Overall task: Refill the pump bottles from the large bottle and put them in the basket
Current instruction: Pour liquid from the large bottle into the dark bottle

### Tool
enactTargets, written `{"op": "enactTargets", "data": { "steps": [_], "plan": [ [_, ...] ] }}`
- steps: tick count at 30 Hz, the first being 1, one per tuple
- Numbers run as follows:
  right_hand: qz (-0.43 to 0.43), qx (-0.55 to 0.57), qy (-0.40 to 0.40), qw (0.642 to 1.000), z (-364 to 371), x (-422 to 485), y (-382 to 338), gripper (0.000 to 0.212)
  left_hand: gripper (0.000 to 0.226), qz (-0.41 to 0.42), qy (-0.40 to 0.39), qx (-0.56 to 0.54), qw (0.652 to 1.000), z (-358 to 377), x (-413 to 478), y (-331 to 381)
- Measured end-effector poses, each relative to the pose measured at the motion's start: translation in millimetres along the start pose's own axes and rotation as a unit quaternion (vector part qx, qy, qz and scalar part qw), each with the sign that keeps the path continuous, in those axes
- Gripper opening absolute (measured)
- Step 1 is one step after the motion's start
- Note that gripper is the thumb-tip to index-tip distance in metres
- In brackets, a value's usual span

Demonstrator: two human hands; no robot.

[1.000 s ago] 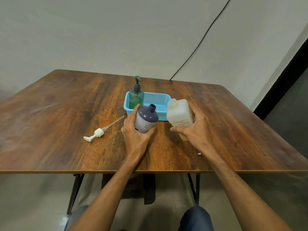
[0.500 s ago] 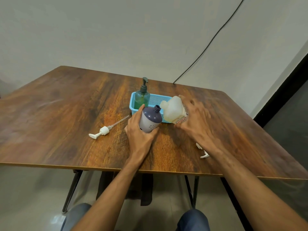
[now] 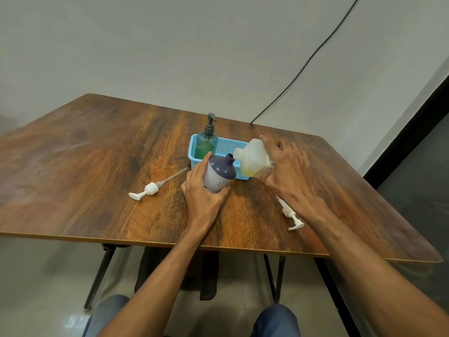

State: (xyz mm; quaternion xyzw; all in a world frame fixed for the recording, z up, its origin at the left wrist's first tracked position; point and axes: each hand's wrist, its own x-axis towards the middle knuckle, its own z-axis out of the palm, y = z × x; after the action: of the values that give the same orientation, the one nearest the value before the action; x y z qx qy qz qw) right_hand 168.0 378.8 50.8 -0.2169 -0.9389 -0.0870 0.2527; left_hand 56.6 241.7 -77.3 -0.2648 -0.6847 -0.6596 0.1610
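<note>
Wooden counter (image 3: 97, 166): green pump bottle (image 3: 206, 143) already in basket (image 3: 228, 145); left hand (image 3: 201, 198) grip clasping purple bottle (image 3: 220, 176), right hand (image 3: 286, 171) grip tipping large bottle (image 3: 255, 159) toward it; pumps (image 3: 145, 190) unfitted

I counted two pump bottles: a green one (image 3: 206, 144) standing in the basket at twelve o'clock, and an uncapped purple one (image 3: 220, 176). There was one large bottle (image 3: 255, 158), one blue basket (image 3: 229, 145), and two loose white pump heads, one (image 3: 150, 189) at nine o'clock, another (image 3: 290, 214) at four o'clock. I saw two hands, left (image 3: 202, 198) and right (image 3: 289, 173).
</note>
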Motion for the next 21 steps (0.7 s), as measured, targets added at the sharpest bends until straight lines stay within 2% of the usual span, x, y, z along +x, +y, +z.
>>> {"op": "enactTargets", "data": {
  "steps": [21],
  "plan": [
    [-0.014,-0.053,-0.014,0.998,-10.3,4.0,-3.1,0.099,0.086,0.001,-0.01,0.008,1.0,-1.3,-0.5,4.4]
  ]
}}
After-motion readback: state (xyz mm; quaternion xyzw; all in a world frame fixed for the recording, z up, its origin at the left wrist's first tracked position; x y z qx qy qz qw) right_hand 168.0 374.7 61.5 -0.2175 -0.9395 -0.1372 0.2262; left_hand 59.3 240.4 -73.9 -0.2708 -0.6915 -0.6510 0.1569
